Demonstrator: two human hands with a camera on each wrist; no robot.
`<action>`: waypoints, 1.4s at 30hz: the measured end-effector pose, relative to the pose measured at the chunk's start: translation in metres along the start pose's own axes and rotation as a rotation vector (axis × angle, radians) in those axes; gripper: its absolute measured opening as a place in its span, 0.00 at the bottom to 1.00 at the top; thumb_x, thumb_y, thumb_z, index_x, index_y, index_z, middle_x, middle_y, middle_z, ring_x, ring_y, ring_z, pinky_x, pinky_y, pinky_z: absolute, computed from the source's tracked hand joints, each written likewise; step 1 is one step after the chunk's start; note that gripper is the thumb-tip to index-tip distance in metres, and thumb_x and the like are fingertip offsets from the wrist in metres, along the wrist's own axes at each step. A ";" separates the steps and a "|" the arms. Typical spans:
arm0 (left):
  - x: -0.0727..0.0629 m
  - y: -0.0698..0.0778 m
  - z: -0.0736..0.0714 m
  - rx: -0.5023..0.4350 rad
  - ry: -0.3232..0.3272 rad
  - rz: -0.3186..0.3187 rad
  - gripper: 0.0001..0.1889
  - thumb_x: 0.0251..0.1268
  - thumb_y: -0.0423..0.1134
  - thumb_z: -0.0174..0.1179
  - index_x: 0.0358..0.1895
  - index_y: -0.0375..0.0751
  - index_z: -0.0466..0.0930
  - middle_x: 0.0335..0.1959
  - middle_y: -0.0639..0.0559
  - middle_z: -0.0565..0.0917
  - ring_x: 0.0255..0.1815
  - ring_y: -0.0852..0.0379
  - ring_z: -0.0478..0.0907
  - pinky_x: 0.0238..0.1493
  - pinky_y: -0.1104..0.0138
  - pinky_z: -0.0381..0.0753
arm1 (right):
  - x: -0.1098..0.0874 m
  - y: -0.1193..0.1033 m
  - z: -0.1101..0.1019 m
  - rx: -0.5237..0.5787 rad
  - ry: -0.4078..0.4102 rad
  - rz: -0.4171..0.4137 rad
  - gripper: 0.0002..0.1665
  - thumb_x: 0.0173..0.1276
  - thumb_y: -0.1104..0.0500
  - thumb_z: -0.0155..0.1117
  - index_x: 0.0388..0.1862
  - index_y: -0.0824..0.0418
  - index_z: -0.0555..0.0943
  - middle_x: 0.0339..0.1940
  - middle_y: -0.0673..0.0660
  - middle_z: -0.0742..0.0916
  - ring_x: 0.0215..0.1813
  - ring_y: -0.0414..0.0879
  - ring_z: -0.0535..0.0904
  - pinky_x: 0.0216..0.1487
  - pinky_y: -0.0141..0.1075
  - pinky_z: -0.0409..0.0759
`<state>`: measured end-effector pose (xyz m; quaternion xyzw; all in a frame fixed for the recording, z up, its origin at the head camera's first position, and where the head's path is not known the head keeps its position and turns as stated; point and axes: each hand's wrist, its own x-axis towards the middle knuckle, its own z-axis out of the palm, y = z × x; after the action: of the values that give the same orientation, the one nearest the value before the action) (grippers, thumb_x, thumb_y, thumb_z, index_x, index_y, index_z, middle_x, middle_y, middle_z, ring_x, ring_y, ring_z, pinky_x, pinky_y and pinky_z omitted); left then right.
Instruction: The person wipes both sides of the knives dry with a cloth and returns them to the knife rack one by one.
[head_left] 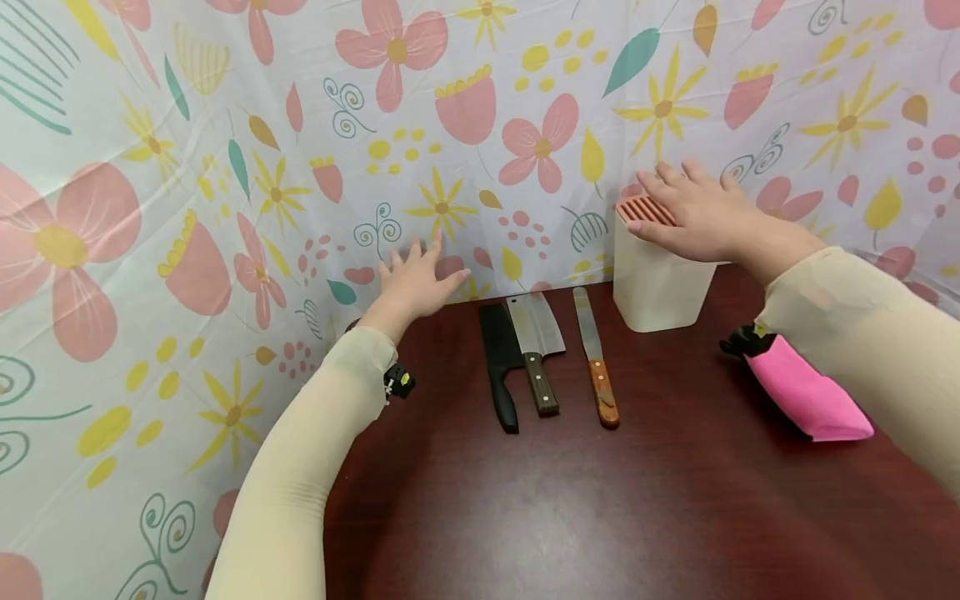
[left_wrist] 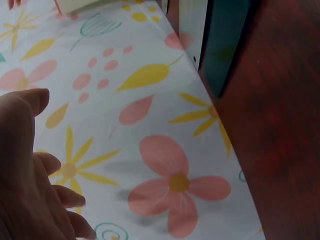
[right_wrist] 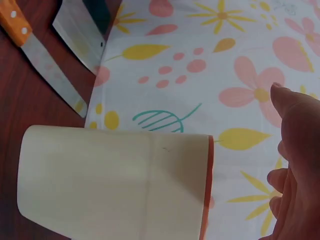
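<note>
My left hand (head_left: pixel 415 283), fingers spread and straight, is raised in front of the patterned cloth and holds nothing. To its right on the table lie a black cleaver (head_left: pixel 500 342), a steel cleaver (head_left: pixel 538 333) with a dark wooden handle, and a spatula-like blade (head_left: pixel 589 333) with an orange-brown wooden handle. My right hand (head_left: pixel 697 208) is stretched out, palm down, over a cream knife block (head_left: pixel 660 287) with a slotted reddish top. In the right wrist view a gap shows between the block's top edge (right_wrist: pixel 209 185) and that hand's fingers (right_wrist: pixel 280 176).
A bright pink object (head_left: pixel 806 392), its far end partly hidden, lies on the dark reddish table (head_left: pixel 525 517) below my right forearm. White cloth (head_left: pixel 285 108) with flowers and leaves hangs behind the table and along its left side.
</note>
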<state>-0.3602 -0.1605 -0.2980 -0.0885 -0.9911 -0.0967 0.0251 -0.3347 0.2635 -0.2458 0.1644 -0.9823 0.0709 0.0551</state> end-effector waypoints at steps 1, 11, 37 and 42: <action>-0.002 0.000 0.003 -0.005 -0.001 -0.002 0.47 0.70 0.77 0.41 0.85 0.63 0.35 0.86 0.41 0.43 0.84 0.24 0.36 0.79 0.29 0.34 | -0.002 0.000 0.001 0.000 0.000 -0.010 0.54 0.76 0.25 0.40 0.87 0.52 0.39 0.87 0.67 0.46 0.85 0.72 0.32 0.70 0.83 0.36; -0.025 0.000 0.043 -0.158 -0.053 0.017 0.35 0.73 0.69 0.49 0.70 0.48 0.72 0.67 0.49 0.79 0.64 0.46 0.78 0.65 0.44 0.76 | -0.037 0.006 0.019 0.072 0.010 -0.161 0.54 0.76 0.35 0.58 0.85 0.63 0.48 0.84 0.70 0.58 0.85 0.70 0.46 0.77 0.72 0.50; -0.057 0.012 0.142 -0.356 -0.273 -0.145 0.22 0.65 0.61 0.61 0.30 0.45 0.75 0.18 0.48 0.80 0.20 0.48 0.82 0.21 0.58 0.82 | -0.169 0.073 0.135 0.128 -0.207 -0.021 0.70 0.48 0.36 0.83 0.77 0.73 0.60 0.65 0.66 0.80 0.57 0.55 0.78 0.51 0.42 0.82; -0.050 0.019 0.146 -0.427 -0.299 -0.167 0.21 0.64 0.57 0.63 0.26 0.46 0.72 0.16 0.49 0.78 0.18 0.48 0.84 0.19 0.59 0.82 | -0.179 0.077 0.144 0.145 -0.263 -0.001 0.71 0.40 0.52 0.84 0.79 0.74 0.56 0.77 0.75 0.66 0.69 0.64 0.68 0.52 0.18 0.64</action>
<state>-0.3128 -0.1224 -0.4407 -0.0229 -0.9447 -0.2912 -0.1488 -0.2038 0.3697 -0.4202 0.1765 -0.9733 0.1193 -0.0859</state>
